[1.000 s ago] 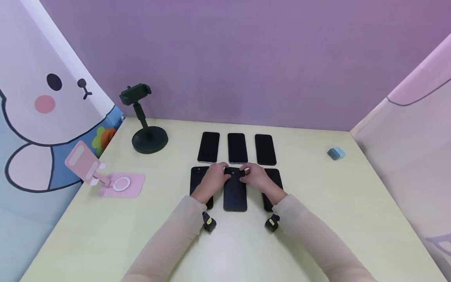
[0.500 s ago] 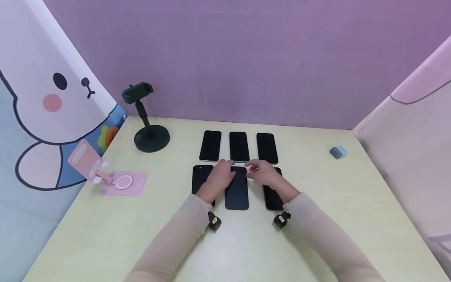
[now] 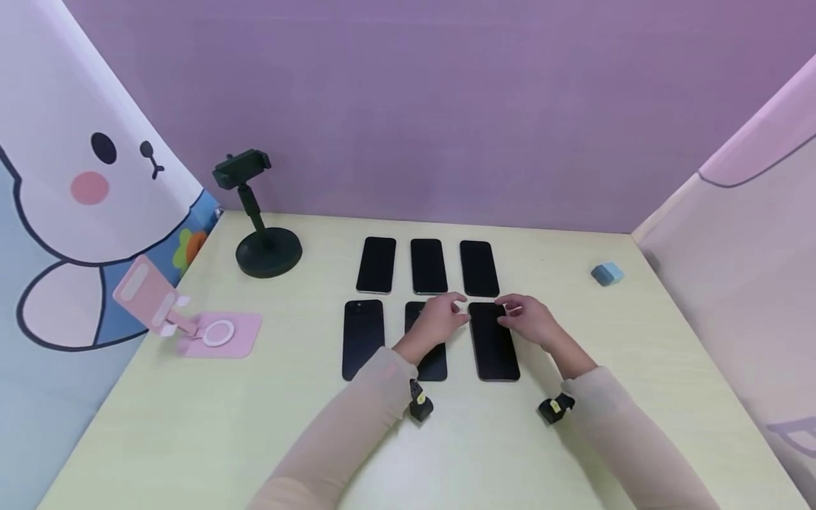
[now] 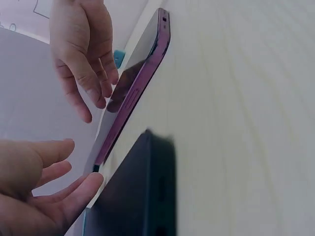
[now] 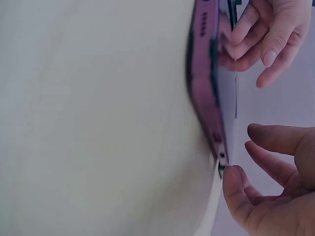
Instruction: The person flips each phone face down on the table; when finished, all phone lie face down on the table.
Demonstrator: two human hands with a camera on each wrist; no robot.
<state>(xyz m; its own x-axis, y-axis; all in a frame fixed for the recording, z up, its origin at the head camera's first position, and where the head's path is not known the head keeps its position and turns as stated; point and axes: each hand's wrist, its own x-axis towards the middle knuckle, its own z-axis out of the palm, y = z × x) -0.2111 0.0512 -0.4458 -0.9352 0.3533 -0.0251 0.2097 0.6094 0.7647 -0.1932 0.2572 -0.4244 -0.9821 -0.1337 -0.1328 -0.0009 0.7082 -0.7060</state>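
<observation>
Two rows of dark smartphones lie flat on the table. My left hand point(image 3: 438, 320) is over the middle front phone point(image 3: 433, 365), partly hiding it, with fingertips by the left upper corner of the right front phone point(image 3: 496, 347). At that phone's right upper corner is my right hand point(image 3: 530, 322), fingers loosely bent. This phone lies screen up and shows a purple side edge point(image 4: 133, 98) in the left wrist view. Between thumb and fingers of my right hand point(image 5: 280, 187) the right wrist view shows a gap. The left front phone point(image 3: 363, 340) lies back up.
Behind are the back-row phones: left point(image 3: 376, 265), middle point(image 3: 429, 267) and right point(image 3: 479, 269). A black phone stand point(image 3: 269, 251) and a pink folding stand point(image 3: 239, 334) occupy the left side. A small blue block point(image 3: 607, 274) sits far right, and a purple backdrop point(image 3: 446, 113) closes the rear.
Both hands have left the middle front phone's upper end and moved right to the right front phone's upper end. The left front phone, earlier partly covered, now shows almost whole.
</observation>
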